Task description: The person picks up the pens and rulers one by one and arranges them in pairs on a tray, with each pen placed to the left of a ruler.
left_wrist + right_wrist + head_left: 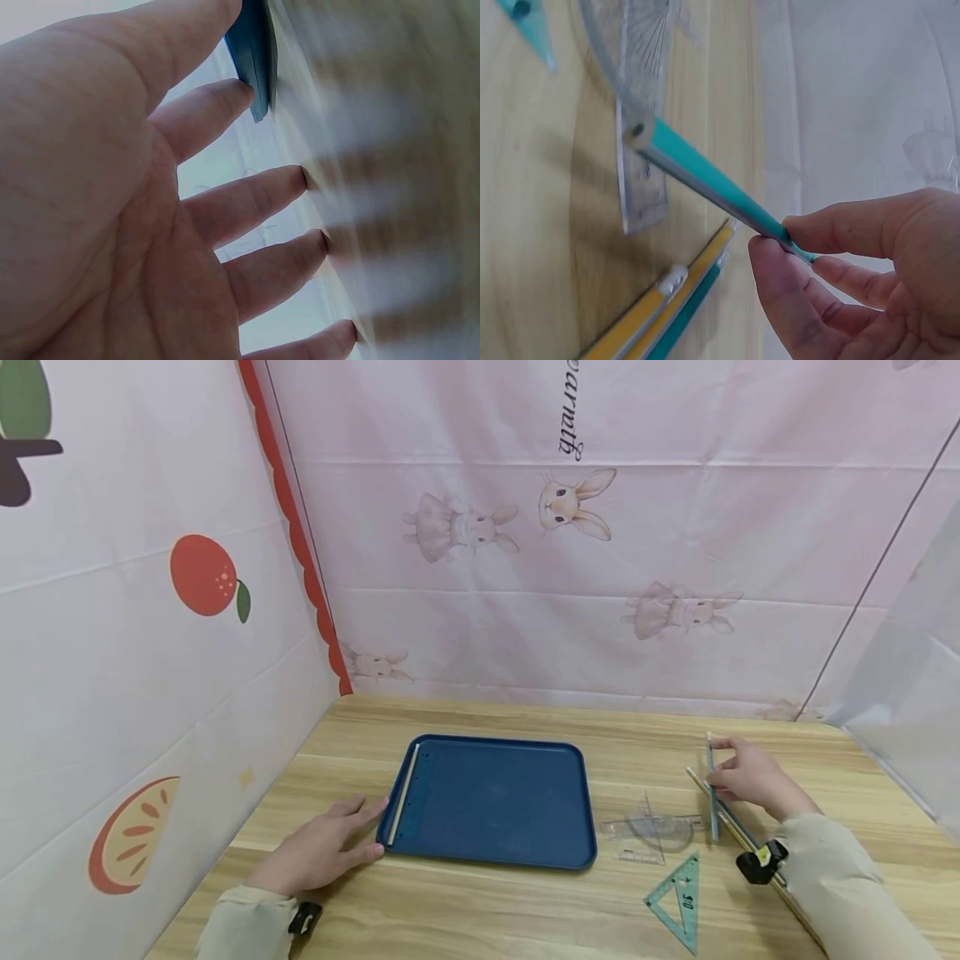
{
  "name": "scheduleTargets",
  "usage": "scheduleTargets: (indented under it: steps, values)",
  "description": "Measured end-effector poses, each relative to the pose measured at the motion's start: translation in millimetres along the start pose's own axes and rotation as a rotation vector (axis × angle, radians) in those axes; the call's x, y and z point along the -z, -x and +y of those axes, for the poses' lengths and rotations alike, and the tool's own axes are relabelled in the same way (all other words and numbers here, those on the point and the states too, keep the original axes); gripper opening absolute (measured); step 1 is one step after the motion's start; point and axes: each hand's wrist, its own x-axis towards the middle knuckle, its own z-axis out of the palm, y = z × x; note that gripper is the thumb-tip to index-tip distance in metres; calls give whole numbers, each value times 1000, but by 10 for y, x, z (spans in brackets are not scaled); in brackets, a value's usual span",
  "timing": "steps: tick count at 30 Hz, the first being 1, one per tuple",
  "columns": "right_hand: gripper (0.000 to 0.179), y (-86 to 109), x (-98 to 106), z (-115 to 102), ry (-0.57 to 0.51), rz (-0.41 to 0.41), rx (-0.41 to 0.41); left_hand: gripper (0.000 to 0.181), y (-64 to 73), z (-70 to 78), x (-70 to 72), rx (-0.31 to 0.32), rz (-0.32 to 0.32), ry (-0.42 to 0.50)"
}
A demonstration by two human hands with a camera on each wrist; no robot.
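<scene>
One slim teal-and-grey wooden pencil (713, 797), lower right of frame, is clamped in the grip of the right hand (756, 779); the left hand (322, 846) (fingers spread) touches the dark-blue rectangular tray (498, 802), lower centre. Lifting seems underway; moving on calls for a steady pinch.

A person's two arms, clad in cream sleeves (847, 877), extend forward, well apart. The left hand (322, 847), nearer the body, lies with its back turned up, its fingers (251, 193) spread and gently bent, the thumb set off from the rest. The right hand (757, 777), farther out, keeps to a fingertip grip: thumb and fingers close in a pinch, the fingertips (769, 259) drawn together while the hand's other fingers bend in behind. The left forearm enters from the lower left; the right slants inward from the lower right.
</scene>
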Motion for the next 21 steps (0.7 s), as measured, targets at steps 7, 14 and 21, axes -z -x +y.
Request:
scheduleTargets:
  steps: [7,14,21]
  values:
    - [71,-15,-62,-88,-5,3,28,76,7,-3,0,5,-2,3]
    - [72,5,-100,-192,-4,-5,52,76,-1,-8,3,8,-6,9]
    - [72,46,-129,-344,-18,-9,51,76,6,-4,12,9,-8,14]
